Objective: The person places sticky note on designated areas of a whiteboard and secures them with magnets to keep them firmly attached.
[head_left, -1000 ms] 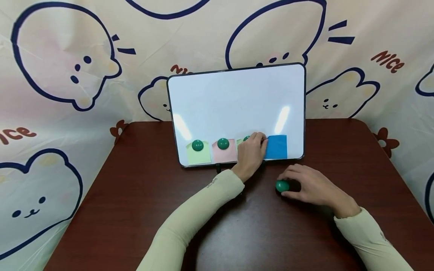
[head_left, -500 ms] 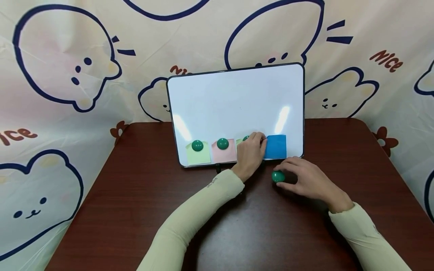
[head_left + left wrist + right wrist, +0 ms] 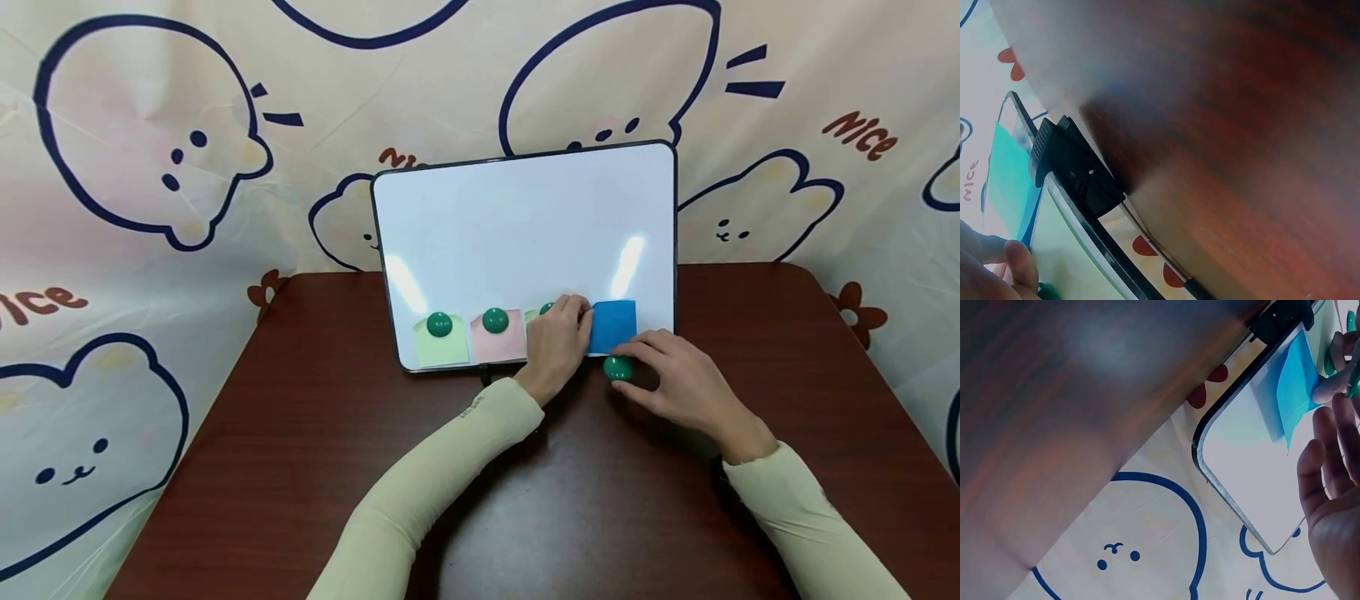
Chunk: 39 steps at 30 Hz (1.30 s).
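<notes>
My left hand [image 3: 557,337] is at the lower part of the whiteboard [image 3: 517,225], its fingertips holding the upper left corner of a blue sticky note [image 3: 615,323]. In the right wrist view that note [image 3: 1294,387] bows away from the board. Between the thumb and fingers of my right hand [image 3: 686,383] is a round green magnet [image 3: 617,367], just below the blue note. Left of it, green magnets [image 3: 495,320] sit on a pink note [image 3: 501,343] and a pale green note [image 3: 442,348]. Another magnet [image 3: 547,307] on a second green note is partly hidden by my left hand.
The whiteboard leans upright at the back of a dark brown table [image 3: 315,433]. A black clip [image 3: 1075,165] grips its lower edge. Behind hangs a cartoon-printed cloth [image 3: 150,275].
My right hand has carried the green magnet away from me across the table, up to the whiteboard's lower edge beneath the blue note. My left hand has stayed at the note's corner.
</notes>
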Motion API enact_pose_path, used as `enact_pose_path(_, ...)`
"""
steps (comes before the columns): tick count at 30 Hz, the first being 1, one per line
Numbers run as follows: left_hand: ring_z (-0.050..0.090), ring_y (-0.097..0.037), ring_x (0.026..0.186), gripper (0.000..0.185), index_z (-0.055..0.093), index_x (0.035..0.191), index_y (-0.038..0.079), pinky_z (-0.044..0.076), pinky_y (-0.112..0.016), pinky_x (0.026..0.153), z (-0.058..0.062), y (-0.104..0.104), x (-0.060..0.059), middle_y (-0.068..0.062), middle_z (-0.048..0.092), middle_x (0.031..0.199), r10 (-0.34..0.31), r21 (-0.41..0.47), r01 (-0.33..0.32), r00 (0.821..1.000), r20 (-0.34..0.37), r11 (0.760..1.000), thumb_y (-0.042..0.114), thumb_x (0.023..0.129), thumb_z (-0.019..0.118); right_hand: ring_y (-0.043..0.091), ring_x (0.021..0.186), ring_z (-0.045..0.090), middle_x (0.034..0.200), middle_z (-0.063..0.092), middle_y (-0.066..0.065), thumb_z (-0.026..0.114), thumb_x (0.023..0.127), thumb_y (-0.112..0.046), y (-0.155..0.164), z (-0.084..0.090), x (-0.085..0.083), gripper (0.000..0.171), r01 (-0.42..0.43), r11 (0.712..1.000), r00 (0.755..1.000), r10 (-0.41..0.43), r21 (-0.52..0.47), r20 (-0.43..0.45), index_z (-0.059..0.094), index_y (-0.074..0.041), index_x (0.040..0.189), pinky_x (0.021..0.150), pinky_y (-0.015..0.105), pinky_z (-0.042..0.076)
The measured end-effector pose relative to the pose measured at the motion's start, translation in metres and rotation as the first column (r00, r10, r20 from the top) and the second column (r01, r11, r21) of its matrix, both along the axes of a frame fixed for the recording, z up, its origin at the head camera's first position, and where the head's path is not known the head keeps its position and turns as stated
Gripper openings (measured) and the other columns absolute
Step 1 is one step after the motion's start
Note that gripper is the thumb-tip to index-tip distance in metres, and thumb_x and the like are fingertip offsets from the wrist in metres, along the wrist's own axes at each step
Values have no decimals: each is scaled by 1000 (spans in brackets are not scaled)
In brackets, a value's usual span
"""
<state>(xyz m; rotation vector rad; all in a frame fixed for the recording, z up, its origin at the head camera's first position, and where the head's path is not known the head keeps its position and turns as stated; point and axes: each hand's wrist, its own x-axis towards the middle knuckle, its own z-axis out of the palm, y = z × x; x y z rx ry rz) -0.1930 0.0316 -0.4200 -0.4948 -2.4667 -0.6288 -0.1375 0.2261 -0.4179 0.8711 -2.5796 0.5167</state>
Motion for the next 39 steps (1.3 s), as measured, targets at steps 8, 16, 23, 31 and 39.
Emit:
enact_pose_path(8, 68, -9, 69, 14, 70, 99, 13, 54, -23, 60, -1, 0, 1, 0, 72, 92, -9, -5, 9, 1000, 0, 1000, 25, 99, 63, 23, 98, 62, 110, 67, 7, 90, 71, -31, -6, 1, -6, 51, 18, 1000, 998, -18, -14, -66, 71, -14, 115, 82, 45, 59)
enact_pose_path(16, 67, -8, 68, 14, 70, 98, 13, 54, -22, 60, -1, 0, 0, 1, 72, 91, -7, -9, 7, 1000, -8, 1000, 25, 99, 63, 25, 97, 62, 109, 66, 10, 89, 72, -29, -12, 3, -14, 52, 38, 999, 995, -41, -39, -90, 70, -11, 117, 83, 46, 58)
enact_pose_path(23, 67, -7, 67, 13, 70, 98, 14, 53, -21, 58, -1, -1, 0, 2, 71, 91, -6, -13, 6, 1000, -20, 1000, 26, 99, 63, 26, 97, 62, 109, 66, 11, 89, 72, -27, -13, 3, -22, 52, 38, 998, 992, -44, -50, -117, 69, -10, 118, 83, 47, 58)
enact_pose_path(31, 68, -8, 69, 14, 70, 99, 15, 54, -21, 60, -1, 0, 0, 3, 72, 93, 12, -23, -12, 1000, 1, 1000, 27, 99, 62, 30, 99, 62, 109, 65, 15, 87, 74, -26, -15, 2, -32, 50, 51, 996, 988, -61, -70, -144, 69, -7, 117, 85, 50, 57)
enact_pose_path(39, 68, -7, 69, 15, 71, 100, 16, 52, -20, 58, 0, -1, 0, 4, 72, 93, 25, -34, -25, 1000, 11, 999, 27, 99, 62, 31, 101, 62, 112, 65, 16, 88, 73, -23, -16, 1, -38, 55, 84, 995, 987, -91, -62, -135, 68, -6, 121, 86, 52, 57)
